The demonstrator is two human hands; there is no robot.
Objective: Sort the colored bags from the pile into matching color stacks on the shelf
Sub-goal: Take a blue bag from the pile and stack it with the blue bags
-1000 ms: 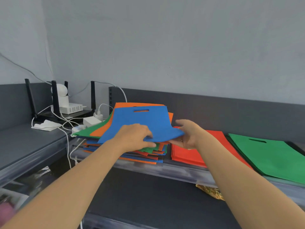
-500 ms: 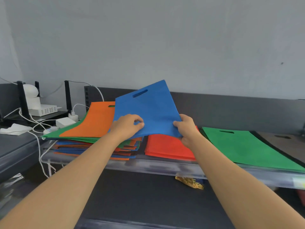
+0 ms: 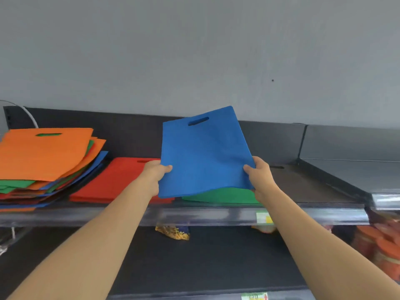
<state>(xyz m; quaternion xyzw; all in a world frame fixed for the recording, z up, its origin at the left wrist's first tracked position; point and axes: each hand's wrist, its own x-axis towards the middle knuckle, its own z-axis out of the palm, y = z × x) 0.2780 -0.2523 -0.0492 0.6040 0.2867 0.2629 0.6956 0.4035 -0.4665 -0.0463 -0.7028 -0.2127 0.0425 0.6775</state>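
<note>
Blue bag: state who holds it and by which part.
Both hands hold the blue bag: left hand pinches its left edge, right hand its right edge, both near the bottom end.

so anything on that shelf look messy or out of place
The mixed pile at the left is splayed, with orange, green and blue bags jutting out at different angles. The red stack beside it lies square.

Blue bag [image 3: 203, 152], orange-topped mixed pile [image 3: 43, 152], red stack [image 3: 114, 180], green stack [image 3: 223, 195], possibly brown bag [image 3: 303, 182], grey wall [image 3: 194, 50]
</note>
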